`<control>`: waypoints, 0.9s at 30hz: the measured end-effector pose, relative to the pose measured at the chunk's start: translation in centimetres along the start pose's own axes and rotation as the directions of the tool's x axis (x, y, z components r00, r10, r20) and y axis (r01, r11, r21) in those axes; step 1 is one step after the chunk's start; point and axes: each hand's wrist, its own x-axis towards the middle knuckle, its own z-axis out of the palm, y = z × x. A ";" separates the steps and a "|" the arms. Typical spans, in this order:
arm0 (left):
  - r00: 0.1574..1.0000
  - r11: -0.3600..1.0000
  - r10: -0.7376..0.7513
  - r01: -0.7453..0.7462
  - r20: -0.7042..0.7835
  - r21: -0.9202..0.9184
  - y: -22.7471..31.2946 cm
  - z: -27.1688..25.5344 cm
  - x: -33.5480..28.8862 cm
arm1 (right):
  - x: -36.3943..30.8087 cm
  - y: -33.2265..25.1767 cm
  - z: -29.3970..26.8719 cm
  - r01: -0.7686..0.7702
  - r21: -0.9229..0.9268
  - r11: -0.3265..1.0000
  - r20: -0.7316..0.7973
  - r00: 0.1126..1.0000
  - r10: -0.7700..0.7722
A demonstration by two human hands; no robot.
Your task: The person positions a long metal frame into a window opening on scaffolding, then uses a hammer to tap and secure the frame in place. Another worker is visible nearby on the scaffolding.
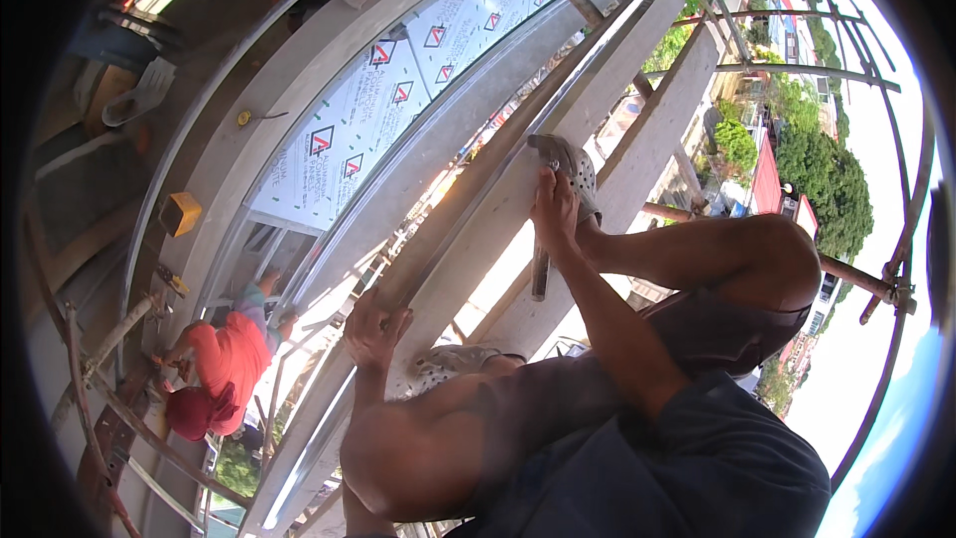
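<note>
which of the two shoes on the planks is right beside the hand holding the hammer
The upper shoe, higher on the plank: the right hand gripping the hammer overlaps it. The lower shoe sits nearer the left hand.

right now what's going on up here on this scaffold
A person crouches on grey wooden planks high on a scaffold. Their right hand grips a hammer with a metal head and long handle, head raised over the plank. Their left hand clasps a long grey metal rail running alongside. Both feet wear grey perforated clogs. Below, another person in an orange shirt works on a lower level.
</note>
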 end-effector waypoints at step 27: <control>0.996 0.995 -0.087 0.088 0.014 -0.050 0.5 -0.6 0.4 | -1.4 0.6 0.1 0.037 -0.026 0.999 0.023 0.999 -0.036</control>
